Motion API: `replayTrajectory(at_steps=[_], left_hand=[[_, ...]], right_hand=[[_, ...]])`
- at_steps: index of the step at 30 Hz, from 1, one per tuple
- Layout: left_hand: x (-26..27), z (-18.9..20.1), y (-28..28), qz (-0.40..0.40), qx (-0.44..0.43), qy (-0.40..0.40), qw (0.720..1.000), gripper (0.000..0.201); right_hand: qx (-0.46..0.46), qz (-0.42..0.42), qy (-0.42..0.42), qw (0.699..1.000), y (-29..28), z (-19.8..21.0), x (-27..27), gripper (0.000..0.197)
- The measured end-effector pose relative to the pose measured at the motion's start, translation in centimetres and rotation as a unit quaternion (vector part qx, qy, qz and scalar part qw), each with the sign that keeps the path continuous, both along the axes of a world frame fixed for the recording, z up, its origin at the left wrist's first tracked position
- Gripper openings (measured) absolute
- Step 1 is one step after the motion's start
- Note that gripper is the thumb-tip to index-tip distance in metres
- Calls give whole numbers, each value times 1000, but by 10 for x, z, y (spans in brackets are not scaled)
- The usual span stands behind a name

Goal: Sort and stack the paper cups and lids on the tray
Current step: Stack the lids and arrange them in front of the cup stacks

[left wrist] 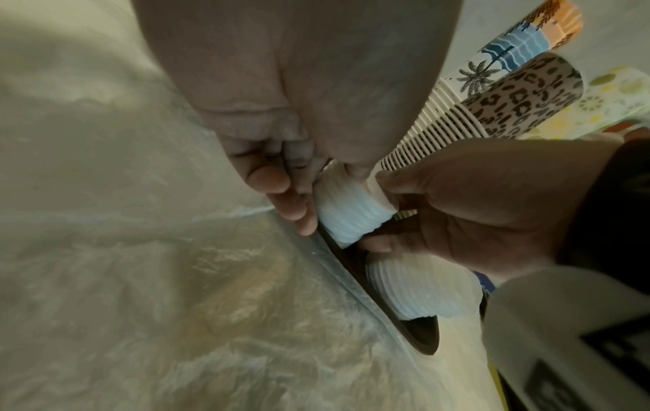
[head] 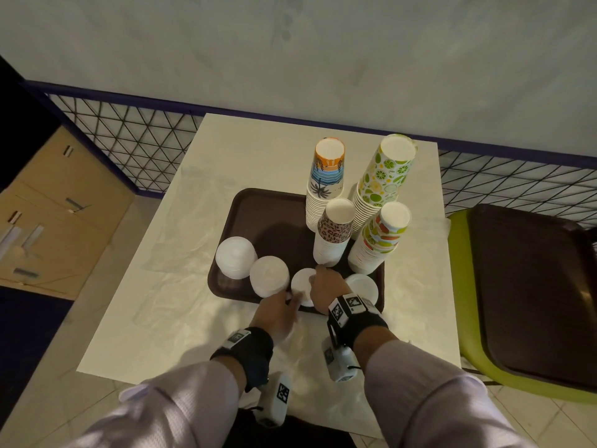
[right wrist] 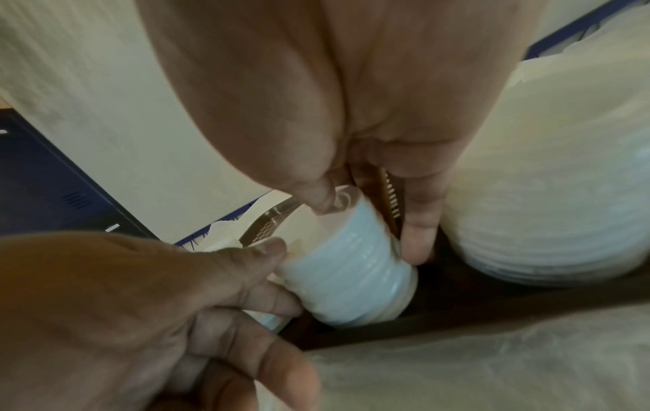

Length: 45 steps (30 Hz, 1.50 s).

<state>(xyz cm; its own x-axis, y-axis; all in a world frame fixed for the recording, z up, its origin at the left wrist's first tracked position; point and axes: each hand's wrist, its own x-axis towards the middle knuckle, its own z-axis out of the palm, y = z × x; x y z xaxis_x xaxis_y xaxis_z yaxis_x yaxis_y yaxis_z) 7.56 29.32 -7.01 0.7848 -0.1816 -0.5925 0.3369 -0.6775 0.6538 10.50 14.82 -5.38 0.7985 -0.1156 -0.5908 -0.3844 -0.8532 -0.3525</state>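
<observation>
A brown tray point(head: 258, 205) on the white table carries four upside-down cup stacks: sunset-palm point(head: 326, 176), lime point(head: 384, 176), leopard point(head: 334, 234) and fruit point(head: 378, 244). White lid stacks stand at the tray's left point(head: 235, 258), front left point(head: 269, 279) and front right point(head: 363, 287). Between them, at the front edge, is a small lid stack point(head: 302, 284) point(left wrist: 351, 211) point(right wrist: 355, 267). My left hand point(head: 292, 300) grips it from the left. My right hand point(head: 315, 279) pinches it with the thumb on top and a finger point(right wrist: 418, 236) behind it.
A second brown tray point(head: 533, 286) lies on a green chair at the right. A black wire-mesh fence point(head: 135, 140) runs behind the table. Cardboard boxes point(head: 58, 215) stand on the floor at the left. Clear plastic sheet covers the tabletop point(left wrist: 140, 278).
</observation>
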Motion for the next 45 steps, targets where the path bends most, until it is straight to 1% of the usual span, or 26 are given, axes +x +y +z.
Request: replayTrajectory(at_steps=[2, 4, 5, 7, 9, 12, 14, 17, 19, 20, 22, 24, 26, 27, 28, 30, 34, 37, 39, 43, 45], left_hand=[[0, 2, -1, -4, 2, 0, 1000, 35], [0, 3, -2, -30, 14, -2, 999, 35], [0, 3, -3, -40, 20, -3, 999, 34], [0, 3, -4, -20, 11, 3, 1000, 37], [-1, 3, -5, -1, 3, 3, 1000, 36], [-1, 3, -5, -8, 5, 2, 1000, 38], [0, 2, -4, -10, 7, 2, 1000, 39], [0, 5, -1, -11, 5, 7, 1000, 35], [0, 6, 1, -30, 9, 7, 999, 35], [0, 6, 2, -39, 14, -1, 999, 39], [0, 4, 5, -30, 18, -10, 999, 46], [0, 4, 5, -31, 4, -3, 1000, 44], [1, 3, 3, -28, -12, 6, 1000, 43], [1, 2, 2, -8, -21, 15, 1000, 44], [2, 0, 1, 23, -41, 29, 998, 46], [4, -6, -1, 74, -71, 61, 993, 44], [7, -14, -6, 119, -97, 82, 985, 31], [8, -16, -9, 138, -115, 84, 980, 24], [8, -17, -10, 148, -123, 88, 977, 23], [8, -13, -8, 149, -123, 95, 977, 25], [7, -6, -5, 123, -102, 87, 983, 31]], right_hand=[[-12, 33, -1, 999, 0, 3, -1, 41], [-21, 49, -2, 999, 0, 1, -1, 41], [-23, 44, 6, 999, 1, 1, -1, 42], [-29, 40, 10, 999, 5, 2, -1, 45], [-37, 37, 12, 999, 7, 6, -2, 41], [-35, 18, -4, 999, 9, 7, -3, 35], [-26, -11, -8, 1000, 11, 8, -6, 40], [-21, -8, -34, 999, 11, 17, -12, 53], [-25, 11, -68, 997, 8, 28, -20, 54], [-23, 20, -99, 995, 6, 35, -26, 51], [-3, 15, -171, 985, -1, 43, -40, 44], [13, 5, -259, 966, -10, 45, -55, 39], [-11, -28, -325, 945, -24, 37, -70, 35], [-26, -49, -342, 938, -32, 33, -76, 34], [-37, -68, -346, 935, -39, 28, -81, 35], [-47, -85, -317, 944, -53, 17, -87, 40], [-49, -52, -245, 967, -68, 3, -92, 49], [-41, -26, -201, 978, -70, -3, -91, 49], [-35, -30, -186, 981, -71, -8, -90, 49], [-26, -45, -192, 980, -70, -13, -88, 47], [-31, -40, -196, 979, -71, -15, -88, 46]])
